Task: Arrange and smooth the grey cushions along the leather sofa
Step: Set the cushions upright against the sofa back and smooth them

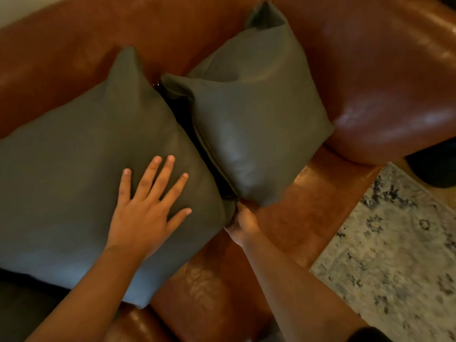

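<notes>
Two hands: left hand [145, 206] flat, spread on the near cushion [98, 169]; right hand [243, 222] pinching its corner, fingertips hidden.

Mottled grey-and-cream rug [394, 255] on the floor just beside the sofa's rounded arm. Dark rounded object [434, 166] past the rug's far corner. Pale wall strip [22, 8] behind the sofa. Dim, warm light.
</notes>
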Motion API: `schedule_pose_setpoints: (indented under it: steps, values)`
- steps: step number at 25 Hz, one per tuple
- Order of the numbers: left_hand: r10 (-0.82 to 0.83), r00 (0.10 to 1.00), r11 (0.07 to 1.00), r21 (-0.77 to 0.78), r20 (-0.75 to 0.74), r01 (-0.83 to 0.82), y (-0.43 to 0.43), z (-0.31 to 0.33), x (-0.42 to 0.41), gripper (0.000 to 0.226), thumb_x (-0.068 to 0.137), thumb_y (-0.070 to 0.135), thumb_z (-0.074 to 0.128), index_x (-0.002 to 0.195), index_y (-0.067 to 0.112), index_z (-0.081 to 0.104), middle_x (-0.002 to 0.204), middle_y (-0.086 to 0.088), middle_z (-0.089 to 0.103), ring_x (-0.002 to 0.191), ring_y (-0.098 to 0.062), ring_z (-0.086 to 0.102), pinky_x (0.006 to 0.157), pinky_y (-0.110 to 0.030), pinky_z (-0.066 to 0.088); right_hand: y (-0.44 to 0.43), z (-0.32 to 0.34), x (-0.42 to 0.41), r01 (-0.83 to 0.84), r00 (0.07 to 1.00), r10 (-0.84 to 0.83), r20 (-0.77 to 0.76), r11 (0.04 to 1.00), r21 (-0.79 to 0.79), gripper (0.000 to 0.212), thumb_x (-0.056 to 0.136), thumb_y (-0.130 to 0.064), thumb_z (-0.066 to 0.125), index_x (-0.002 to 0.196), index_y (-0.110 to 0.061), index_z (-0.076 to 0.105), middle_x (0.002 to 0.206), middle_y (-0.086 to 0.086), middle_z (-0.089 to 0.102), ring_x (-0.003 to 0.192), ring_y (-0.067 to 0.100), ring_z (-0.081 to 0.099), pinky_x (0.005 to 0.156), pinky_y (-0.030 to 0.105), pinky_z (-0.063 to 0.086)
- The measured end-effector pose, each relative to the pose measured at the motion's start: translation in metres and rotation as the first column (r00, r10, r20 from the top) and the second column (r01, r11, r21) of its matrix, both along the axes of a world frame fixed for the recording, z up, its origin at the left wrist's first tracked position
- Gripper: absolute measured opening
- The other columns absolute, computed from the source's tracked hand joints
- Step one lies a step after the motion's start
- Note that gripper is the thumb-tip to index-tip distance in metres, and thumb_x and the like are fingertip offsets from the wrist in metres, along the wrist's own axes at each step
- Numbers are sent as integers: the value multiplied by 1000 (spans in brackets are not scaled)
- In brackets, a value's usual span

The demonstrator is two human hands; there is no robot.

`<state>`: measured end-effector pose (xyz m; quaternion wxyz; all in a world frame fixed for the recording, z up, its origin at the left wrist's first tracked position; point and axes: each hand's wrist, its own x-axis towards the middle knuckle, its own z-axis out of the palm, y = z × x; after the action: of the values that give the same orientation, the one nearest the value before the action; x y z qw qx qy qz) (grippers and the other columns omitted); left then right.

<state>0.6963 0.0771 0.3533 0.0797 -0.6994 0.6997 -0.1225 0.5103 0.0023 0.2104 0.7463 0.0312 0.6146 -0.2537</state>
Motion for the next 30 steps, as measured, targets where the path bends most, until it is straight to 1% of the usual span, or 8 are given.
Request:
schedule_pose_setpoints:
  steps: [5,9,14,16,19,22,25,30]
  values:
    - [2,1000,1000,8,-15,-2,1,3,2,68,90,60,33,147,24,40,161,-9,18,150,-28,12,116,-56,-5,11,-14,2,-33,999,33,32,999,5,33,99,-10,45,130,-13,55,118,10,68,98,27,66,77,38,55]
    - [-13,1000,1000,2,-2,13,0,3,2,68,90,60,36,148,24,38,162,-9,15,150,-28,10,116,-55,-7,4,-7,3,-230,969,227,-92,973,-14,27,98,-6,49,89,-20,71,87,0,68,83,16,59,77,30,49]
    - [-11,1000,1000,-16,11,11,4,0,11,67,92,58,35,150,24,35,163,-7,12,150,-27,8,116,-55,-4,9,-19,-3,-193,917,210,-338,978,84,32,97,0,43,68,-10,51,57,3,48,37,11,40,36,20,24]
    - [-21,1000,1000,-13,12,21,8,-2,15,66,92,58,36,150,25,34,163,-7,12,150,-26,6,116,-57,0,16,-19,-1,-121,924,160,-347,984,132,30,97,5,38,73,-8,51,64,7,51,38,13,43,31,16,23]
    - [-33,999,999,-13,3,33,8,-5,17,66,92,57,35,150,25,34,162,-7,14,150,-25,7,116,-57,2,18,-22,8,-315,875,277,-397,949,-32,26,95,2,47,92,-18,62,105,9,63,80,22,62,64,31,55]
    - [-26,1000,999,-25,11,27,8,-6,16,65,93,57,36,150,25,35,162,-7,14,149,-27,13,116,-57,1,24,-9,0,-536,586,352,-730,844,-23,22,92,-12,54,113,-7,62,120,17,60,111,38,58,96,44,48]
    - [-31,1000,999,-29,6,31,8,-8,15,65,94,57,36,150,24,35,162,-8,14,149,-28,13,116,-57,1,25,-4,-17,-641,611,247,-752,713,-286,40,93,-8,56,132,-10,52,126,1,49,107,26,58,95,39,48]
    - [-35,999,999,-34,-2,35,7,-9,16,65,94,57,36,150,24,34,163,-8,13,150,-28,10,116,-57,0,-1,-13,-22,-891,364,394,-844,413,-191,27,97,-16,56,120,-8,68,123,15,65,108,33,62,93,41,48]
